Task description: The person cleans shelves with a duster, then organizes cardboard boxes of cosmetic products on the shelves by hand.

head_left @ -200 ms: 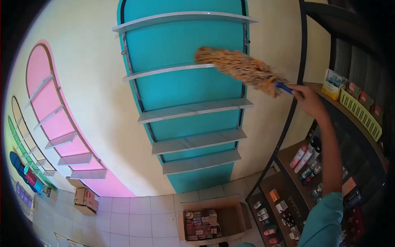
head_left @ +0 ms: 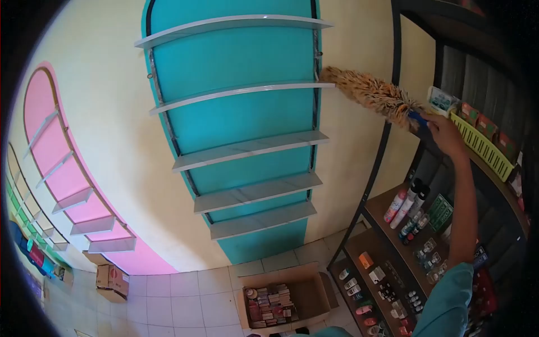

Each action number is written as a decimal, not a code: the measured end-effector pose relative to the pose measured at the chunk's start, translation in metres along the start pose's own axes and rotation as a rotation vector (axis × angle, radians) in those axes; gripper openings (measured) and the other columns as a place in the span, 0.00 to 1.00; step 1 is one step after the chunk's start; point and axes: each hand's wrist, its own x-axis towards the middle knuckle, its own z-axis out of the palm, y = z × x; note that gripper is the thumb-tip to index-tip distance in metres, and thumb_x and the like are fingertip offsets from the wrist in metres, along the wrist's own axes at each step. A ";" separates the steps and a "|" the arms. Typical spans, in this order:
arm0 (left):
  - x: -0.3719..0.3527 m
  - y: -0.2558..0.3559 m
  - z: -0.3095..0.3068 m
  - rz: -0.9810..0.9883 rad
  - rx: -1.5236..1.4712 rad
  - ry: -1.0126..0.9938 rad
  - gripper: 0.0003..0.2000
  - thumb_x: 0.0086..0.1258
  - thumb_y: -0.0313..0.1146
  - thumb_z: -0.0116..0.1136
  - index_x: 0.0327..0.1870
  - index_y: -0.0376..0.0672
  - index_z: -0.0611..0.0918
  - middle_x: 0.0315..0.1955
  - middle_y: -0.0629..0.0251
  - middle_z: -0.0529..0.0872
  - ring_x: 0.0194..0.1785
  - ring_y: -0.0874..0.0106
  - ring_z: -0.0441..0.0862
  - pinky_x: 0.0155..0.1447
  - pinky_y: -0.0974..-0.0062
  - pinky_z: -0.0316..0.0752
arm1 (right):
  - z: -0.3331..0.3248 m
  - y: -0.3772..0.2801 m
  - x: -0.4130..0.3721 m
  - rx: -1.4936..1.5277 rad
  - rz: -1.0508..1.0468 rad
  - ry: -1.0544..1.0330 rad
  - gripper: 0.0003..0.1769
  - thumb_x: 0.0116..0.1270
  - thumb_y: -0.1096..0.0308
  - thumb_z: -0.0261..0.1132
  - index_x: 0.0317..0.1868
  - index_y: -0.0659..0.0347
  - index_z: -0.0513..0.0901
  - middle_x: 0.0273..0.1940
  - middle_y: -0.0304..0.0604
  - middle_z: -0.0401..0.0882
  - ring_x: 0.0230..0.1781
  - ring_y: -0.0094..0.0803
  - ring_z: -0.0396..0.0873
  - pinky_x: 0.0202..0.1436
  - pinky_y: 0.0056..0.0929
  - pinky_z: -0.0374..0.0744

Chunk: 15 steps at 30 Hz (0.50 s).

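Note:
My right hand point(head_left: 446, 133) is wrapped round the blue handle point(head_left: 418, 119) of a fluffy orange-brown duster point(head_left: 376, 95). The duster points up and to the left, its tip at the right end of the second grey shelf point(head_left: 241, 92) on the turquoise wall panel point(head_left: 241, 62). From this view I cannot tell whether the tip touches the shelf. Behind my hand stands a dark rack with a yellow-green basket point(head_left: 482, 147) and a small white packet point(head_left: 442, 101). My left hand is out of view.
An open cardboard box point(head_left: 314, 292) with stacked small boxes stands on the tiled floor. Bottles point(head_left: 403, 206) fill the dark rack's lower shelves at the right. Left are a pink panel point(head_left: 48, 92) with shelves and a closed carton point(head_left: 112, 281).
The duster and my right hand have moved right, so the tip has gone from over the turquoise panel to its right edge. The view has shifted slightly to the right.

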 end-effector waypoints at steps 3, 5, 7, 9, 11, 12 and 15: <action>0.005 0.011 0.007 0.032 -0.099 0.074 0.16 0.61 0.41 0.45 0.46 0.43 0.73 0.34 0.61 0.78 0.31 0.70 0.75 0.28 0.73 0.72 | -0.026 -0.004 -0.011 -0.190 -0.013 0.078 0.12 0.56 0.70 0.56 0.42 0.54 0.77 0.36 0.49 0.76 0.37 0.43 0.74 0.40 0.34 0.71; 0.009 0.017 0.010 0.076 -0.009 0.029 0.16 0.62 0.42 0.44 0.46 0.43 0.73 0.33 0.63 0.78 0.31 0.69 0.75 0.29 0.73 0.72 | -0.035 -0.024 -0.021 -0.264 -0.003 0.111 0.12 0.57 0.71 0.55 0.43 0.55 0.77 0.36 0.49 0.76 0.37 0.42 0.75 0.39 0.32 0.71; 0.010 0.021 0.015 0.169 0.102 0.056 0.16 0.62 0.42 0.43 0.45 0.43 0.74 0.31 0.63 0.79 0.31 0.70 0.75 0.30 0.73 0.72 | -0.037 -0.042 -0.030 -0.156 -0.089 0.235 0.13 0.55 0.71 0.56 0.42 0.53 0.78 0.32 0.48 0.76 0.33 0.42 0.74 0.38 0.34 0.71; 0.004 0.019 0.018 0.202 0.154 0.075 0.16 0.62 0.43 0.43 0.44 0.43 0.75 0.31 0.63 0.79 0.30 0.70 0.75 0.31 0.73 0.72 | -0.035 -0.070 -0.031 -0.019 -0.194 0.291 0.13 0.55 0.71 0.57 0.42 0.50 0.78 0.30 0.48 0.75 0.31 0.42 0.74 0.37 0.34 0.71; -0.005 0.018 0.014 0.164 0.151 0.093 0.16 0.61 0.43 0.43 0.44 0.44 0.75 0.31 0.63 0.79 0.30 0.70 0.75 0.31 0.73 0.72 | -0.030 -0.111 -0.030 0.149 -0.310 0.278 0.15 0.55 0.72 0.56 0.43 0.48 0.77 0.29 0.47 0.75 0.29 0.41 0.74 0.36 0.34 0.71; -0.010 0.017 0.013 0.150 0.152 0.105 0.16 0.61 0.43 0.43 0.44 0.44 0.75 0.31 0.63 0.79 0.30 0.71 0.75 0.31 0.73 0.72 | -0.026 -0.133 -0.029 0.185 -0.328 0.211 0.15 0.55 0.72 0.55 0.44 0.47 0.77 0.27 0.47 0.75 0.28 0.41 0.74 0.34 0.34 0.71; -0.023 0.016 0.007 0.107 0.153 0.134 0.17 0.61 0.44 0.44 0.44 0.44 0.75 0.31 0.63 0.80 0.30 0.71 0.76 0.32 0.73 0.72 | 0.011 -0.193 -0.017 0.285 -0.505 0.165 0.15 0.56 0.72 0.55 0.45 0.49 0.77 0.21 0.48 0.71 0.23 0.38 0.72 0.28 0.30 0.69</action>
